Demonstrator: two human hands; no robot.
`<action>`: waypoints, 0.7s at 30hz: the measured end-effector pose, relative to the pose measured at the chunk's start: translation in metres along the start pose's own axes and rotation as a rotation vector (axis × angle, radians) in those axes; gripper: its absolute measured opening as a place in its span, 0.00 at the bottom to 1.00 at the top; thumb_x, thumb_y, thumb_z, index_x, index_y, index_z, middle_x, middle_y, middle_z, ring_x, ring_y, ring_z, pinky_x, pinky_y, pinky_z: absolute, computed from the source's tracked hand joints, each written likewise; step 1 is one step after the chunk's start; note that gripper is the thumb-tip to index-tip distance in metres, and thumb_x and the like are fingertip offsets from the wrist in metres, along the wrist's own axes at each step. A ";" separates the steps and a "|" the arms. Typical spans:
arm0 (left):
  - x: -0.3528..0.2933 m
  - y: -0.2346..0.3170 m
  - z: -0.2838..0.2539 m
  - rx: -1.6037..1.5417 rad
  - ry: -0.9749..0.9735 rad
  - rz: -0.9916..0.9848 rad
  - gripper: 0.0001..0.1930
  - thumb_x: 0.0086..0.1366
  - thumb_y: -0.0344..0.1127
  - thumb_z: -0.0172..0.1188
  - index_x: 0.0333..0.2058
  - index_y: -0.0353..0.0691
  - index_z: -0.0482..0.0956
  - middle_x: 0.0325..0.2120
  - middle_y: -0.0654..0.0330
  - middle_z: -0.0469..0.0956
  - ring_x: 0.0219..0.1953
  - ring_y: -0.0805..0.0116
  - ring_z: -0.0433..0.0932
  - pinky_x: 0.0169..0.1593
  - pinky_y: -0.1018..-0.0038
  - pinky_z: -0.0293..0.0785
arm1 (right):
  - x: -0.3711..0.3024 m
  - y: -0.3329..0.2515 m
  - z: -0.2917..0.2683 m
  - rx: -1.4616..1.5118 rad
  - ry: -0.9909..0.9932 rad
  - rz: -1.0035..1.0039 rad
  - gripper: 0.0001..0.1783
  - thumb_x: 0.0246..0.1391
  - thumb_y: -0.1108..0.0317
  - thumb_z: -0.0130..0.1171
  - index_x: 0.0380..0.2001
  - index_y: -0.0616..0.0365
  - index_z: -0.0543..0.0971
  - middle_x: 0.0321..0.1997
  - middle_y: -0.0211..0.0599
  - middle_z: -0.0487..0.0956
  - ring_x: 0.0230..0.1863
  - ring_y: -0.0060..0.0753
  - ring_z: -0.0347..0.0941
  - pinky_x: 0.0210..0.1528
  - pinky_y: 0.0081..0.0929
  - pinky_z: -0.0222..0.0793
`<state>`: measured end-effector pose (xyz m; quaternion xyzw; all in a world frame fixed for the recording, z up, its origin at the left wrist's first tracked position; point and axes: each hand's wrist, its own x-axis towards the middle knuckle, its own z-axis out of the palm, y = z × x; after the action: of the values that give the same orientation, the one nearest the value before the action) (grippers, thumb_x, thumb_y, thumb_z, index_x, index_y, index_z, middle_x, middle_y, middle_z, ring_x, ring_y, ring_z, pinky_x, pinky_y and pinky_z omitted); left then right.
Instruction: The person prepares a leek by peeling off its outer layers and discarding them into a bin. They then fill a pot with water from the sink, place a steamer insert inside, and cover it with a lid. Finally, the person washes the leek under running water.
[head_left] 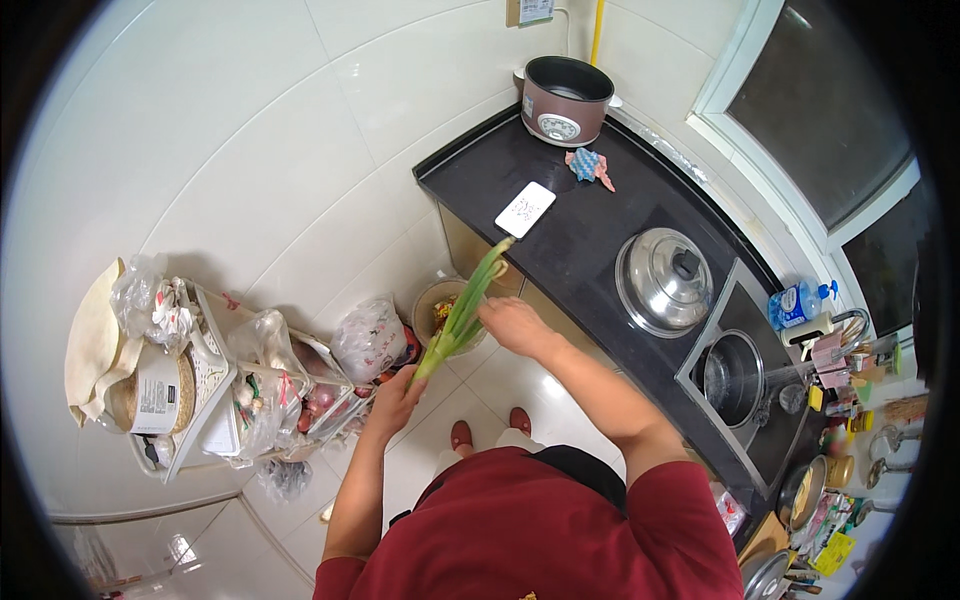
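A long green onion (462, 322) slants up and away from me, its pale end low and its green leaves toward the counter. My left hand (398, 402) is closed round the pale lower end. Partway up, my right hand (515, 326) has its fingers closed at the right edge of the leaves; the fingertips are partly hidden. Beneath the onion stands a round waste bin (425, 300) with some scraps inside, its right part covered by the leaves.
A dark counter (585, 250) runs along the right, bearing a rice cooker (568, 100), a cloth (590, 167), a white phone-shaped slab (525, 210), a lidded steel pot (664, 282) and a sink-like recess with a black pan (730, 380). Left is a storage rack (210, 350) with bags and onions.
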<state>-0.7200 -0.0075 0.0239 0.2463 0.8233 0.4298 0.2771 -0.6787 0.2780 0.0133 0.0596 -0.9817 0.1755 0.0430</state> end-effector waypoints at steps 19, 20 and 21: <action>-0.018 -0.013 0.006 -0.134 0.232 -0.167 0.10 0.68 0.39 0.51 0.42 0.40 0.73 0.17 0.65 0.68 0.19 0.76 0.68 0.25 0.76 0.65 | 0.036 0.017 -0.023 0.506 0.363 0.311 0.12 0.52 0.66 0.56 0.40 0.56 0.76 0.39 0.50 0.78 0.39 0.52 0.75 0.42 0.42 0.71; -0.017 -0.011 0.005 -0.142 0.213 -0.167 0.10 0.68 0.39 0.51 0.42 0.40 0.73 0.17 0.65 0.68 0.20 0.77 0.68 0.25 0.77 0.64 | 0.042 0.006 -0.028 0.422 0.335 0.254 0.12 0.52 0.67 0.56 0.40 0.55 0.76 0.41 0.48 0.77 0.38 0.50 0.75 0.42 0.41 0.71; -0.016 -0.010 0.004 -0.151 0.193 -0.166 0.10 0.68 0.39 0.51 0.42 0.40 0.73 0.17 0.66 0.68 0.20 0.77 0.68 0.25 0.77 0.64 | 0.049 -0.005 -0.032 0.339 0.307 0.198 0.12 0.52 0.68 0.55 0.41 0.55 0.76 0.43 0.46 0.76 0.38 0.49 0.75 0.42 0.41 0.71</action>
<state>-0.7069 -0.0207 0.0172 0.1133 0.8290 0.4877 0.2489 -0.7240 0.2791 0.0497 -0.0578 -0.9213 0.3479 0.1639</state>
